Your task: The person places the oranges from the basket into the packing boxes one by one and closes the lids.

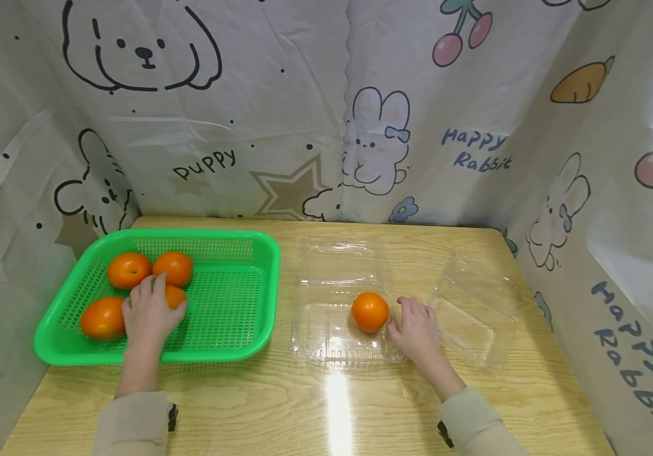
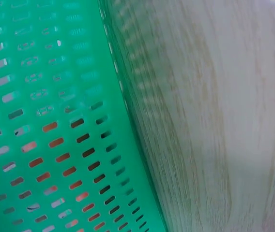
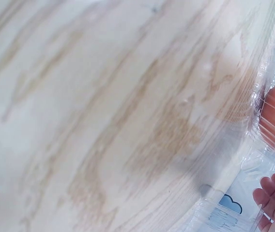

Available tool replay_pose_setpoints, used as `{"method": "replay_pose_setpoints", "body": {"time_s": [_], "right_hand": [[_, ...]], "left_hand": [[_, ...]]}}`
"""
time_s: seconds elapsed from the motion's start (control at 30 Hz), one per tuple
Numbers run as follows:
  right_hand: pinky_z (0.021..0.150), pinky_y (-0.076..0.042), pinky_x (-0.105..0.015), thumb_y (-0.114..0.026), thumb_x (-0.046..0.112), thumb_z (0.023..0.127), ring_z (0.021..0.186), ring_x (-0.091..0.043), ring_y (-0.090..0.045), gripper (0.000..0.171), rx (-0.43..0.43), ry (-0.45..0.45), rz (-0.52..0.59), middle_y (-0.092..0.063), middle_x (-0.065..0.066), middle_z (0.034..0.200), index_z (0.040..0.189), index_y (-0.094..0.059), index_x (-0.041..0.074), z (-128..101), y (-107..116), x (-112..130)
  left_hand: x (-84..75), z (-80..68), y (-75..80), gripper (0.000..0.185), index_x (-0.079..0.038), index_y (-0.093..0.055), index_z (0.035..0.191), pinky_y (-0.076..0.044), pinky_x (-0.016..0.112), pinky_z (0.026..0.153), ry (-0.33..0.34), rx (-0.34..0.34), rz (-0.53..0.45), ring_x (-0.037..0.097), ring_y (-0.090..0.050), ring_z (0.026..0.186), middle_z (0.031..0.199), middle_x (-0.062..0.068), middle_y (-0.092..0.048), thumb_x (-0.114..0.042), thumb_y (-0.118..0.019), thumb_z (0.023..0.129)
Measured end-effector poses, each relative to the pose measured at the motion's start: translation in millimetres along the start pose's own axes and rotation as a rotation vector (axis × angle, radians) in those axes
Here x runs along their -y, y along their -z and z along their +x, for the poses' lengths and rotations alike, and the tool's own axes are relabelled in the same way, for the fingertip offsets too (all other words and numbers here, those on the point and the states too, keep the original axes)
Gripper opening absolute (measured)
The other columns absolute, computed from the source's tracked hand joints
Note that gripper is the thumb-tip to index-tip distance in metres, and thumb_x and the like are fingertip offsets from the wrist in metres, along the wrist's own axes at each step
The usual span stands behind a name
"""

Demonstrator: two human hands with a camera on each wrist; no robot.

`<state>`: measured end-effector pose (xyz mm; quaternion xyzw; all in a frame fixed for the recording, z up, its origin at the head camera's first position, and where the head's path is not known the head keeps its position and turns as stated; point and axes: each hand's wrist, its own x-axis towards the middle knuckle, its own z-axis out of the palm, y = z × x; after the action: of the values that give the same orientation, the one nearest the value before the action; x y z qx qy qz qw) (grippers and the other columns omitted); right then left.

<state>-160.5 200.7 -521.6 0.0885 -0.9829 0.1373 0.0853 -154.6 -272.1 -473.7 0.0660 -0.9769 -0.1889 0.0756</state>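
Note:
My left hand reaches into the green basket, its fingers and thumb curled round an orange that they partly cover. Other oranges lie close about it. In the left wrist view only the basket's slotted wall shows, with orange colour behind the slots. A single orange sits in the base of an opened clear plastic box, towards its right side. Just right of that orange, my right hand is at the box's edge with loosely bent fingers, gripping nothing visible.
A second clear plastic box lies opened and slanted on the wooden table, right of my right hand. Printed cloth hangs round the back and both sides of the table.

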Motion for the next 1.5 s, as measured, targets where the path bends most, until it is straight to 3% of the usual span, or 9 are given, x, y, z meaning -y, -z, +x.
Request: {"method": "replay_pose_setpoints", "body": {"time_s": [0.33, 0.9, 1.5], "right_hand": [[0.095, -0.033, -0.049, -0.061, 0.024, 0.076, 0.103, -0.033, -0.05, 0.049, 0.0, 0.009, 0.002, -0.056, -0.016, 0.109, 0.117, -0.05, 0.0, 0.0, 1.1, 0.1], [0.095, -0.032, -0.048, -0.06, 0.026, 0.078, 0.106, -0.033, -0.049, 0.049, 0.019, -0.001, 0.001, -0.056, -0.015, 0.11, 0.118, -0.049, 0.0, 0.3, 0.6, -1.1], [0.095, -0.032, -0.048, -0.06, 0.025, 0.078, 0.106, -0.033, -0.049, 0.049, 0.014, -0.002, 0.009, -0.056, -0.016, 0.11, 0.118, -0.049, 0.0, 0.1, 0.3, -1.1]], "left_hand": [[9.7, 2.1, -0.4, 0.067, 0.007, -0.031, 0.133, -0.022, 0.069, 0.087, 0.006, 0.059, 0.007, 0.054, -0.026, 0.114, 0.128, 0.034, -0.03, -0.027, -0.059, 0.082], [10.8, 4.0, -0.4, 0.069, 0.008, -0.031, 0.134, -0.027, 0.069, 0.083, 0.013, 0.122, -0.013, 0.055, -0.027, 0.113, 0.128, 0.035, -0.03, -0.026, -0.061, 0.082], [9.4, 5.0, 0.9, 0.065, 0.01, -0.033, 0.13, -0.032, 0.066, 0.079, -0.004, 0.129, -0.031, 0.054, -0.027, 0.11, 0.126, 0.036, -0.03, -0.024, -0.059, 0.081]]}}
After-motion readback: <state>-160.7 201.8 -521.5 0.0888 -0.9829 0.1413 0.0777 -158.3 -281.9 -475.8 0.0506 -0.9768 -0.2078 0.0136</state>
